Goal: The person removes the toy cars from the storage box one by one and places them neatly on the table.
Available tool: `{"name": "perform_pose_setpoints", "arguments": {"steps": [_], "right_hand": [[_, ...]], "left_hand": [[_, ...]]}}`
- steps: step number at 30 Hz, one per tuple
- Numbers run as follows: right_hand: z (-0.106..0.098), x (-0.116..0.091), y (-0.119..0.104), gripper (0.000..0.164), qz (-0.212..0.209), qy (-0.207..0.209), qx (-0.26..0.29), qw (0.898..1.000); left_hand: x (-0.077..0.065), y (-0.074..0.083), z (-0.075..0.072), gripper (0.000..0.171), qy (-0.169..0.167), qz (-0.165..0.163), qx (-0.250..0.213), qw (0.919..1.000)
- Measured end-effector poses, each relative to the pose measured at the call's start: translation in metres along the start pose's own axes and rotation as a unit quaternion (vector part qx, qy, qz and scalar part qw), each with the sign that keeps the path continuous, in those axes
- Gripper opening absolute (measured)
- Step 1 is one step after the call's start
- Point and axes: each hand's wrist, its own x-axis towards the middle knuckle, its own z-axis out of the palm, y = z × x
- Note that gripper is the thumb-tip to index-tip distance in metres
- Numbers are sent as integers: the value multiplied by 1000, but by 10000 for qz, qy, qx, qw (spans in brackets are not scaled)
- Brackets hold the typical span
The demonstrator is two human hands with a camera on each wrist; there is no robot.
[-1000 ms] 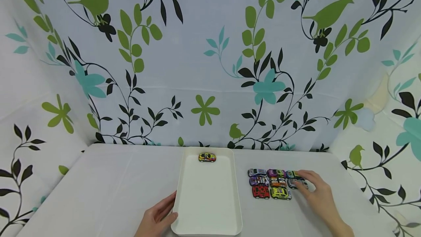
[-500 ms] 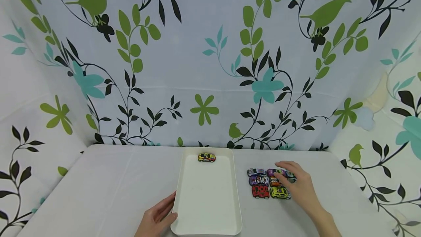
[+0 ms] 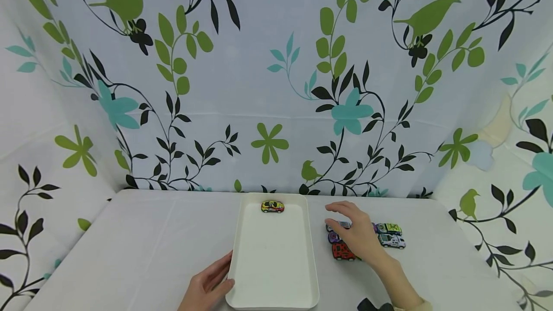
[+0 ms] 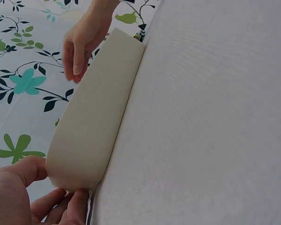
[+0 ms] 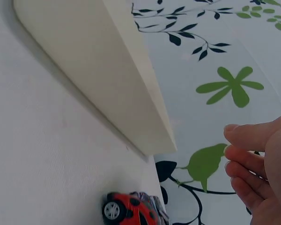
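Note:
In the head view my left hand holds the near left side of a white tray; in the left wrist view the thumb lies at the rim and the fingers on the outer wall. A yellow and red toy car sits at the tray's far end. My right hand is over a cluster of toy cars right of the tray, fingers extended, nothing visible between them. It partly covers the cluster. A red car with black spots, a silver car and a yellow-green car show around it.
A white cloth-covered table lies beneath everything. Behind it hangs a cloth printed with leaves, flowers and birds. A dark object shows at the bottom edge beside the right forearm.
My right hand has moved left across the cars, from the cluster's right side to its left part. The left hand and tray have stayed put.

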Motion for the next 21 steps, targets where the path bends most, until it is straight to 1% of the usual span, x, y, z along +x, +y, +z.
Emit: {"name": "perform_pose_setpoints", "arguments": {"steps": [6, 12, 17, 21], "right_hand": [[17, 17, -17, 30, 63, -156, 352, 9992], [37, 33, -28, 29, 217, -263, 519, 9981], [55, 45, -35, 28, 118, -320, 636, 9974], [69, 54, -38, 28, 60, -478, 796, 9957]], "left_hand": [[0, -1, -1, 70, -29, -19, -37, 10000], [0, -2, -1, 70, -22, -21, -28, 10000], [0, -2, -1, 69, -27, -17, -24, 10000], [0, -2, -1, 69, -19, -18, -13, 10000]]}}
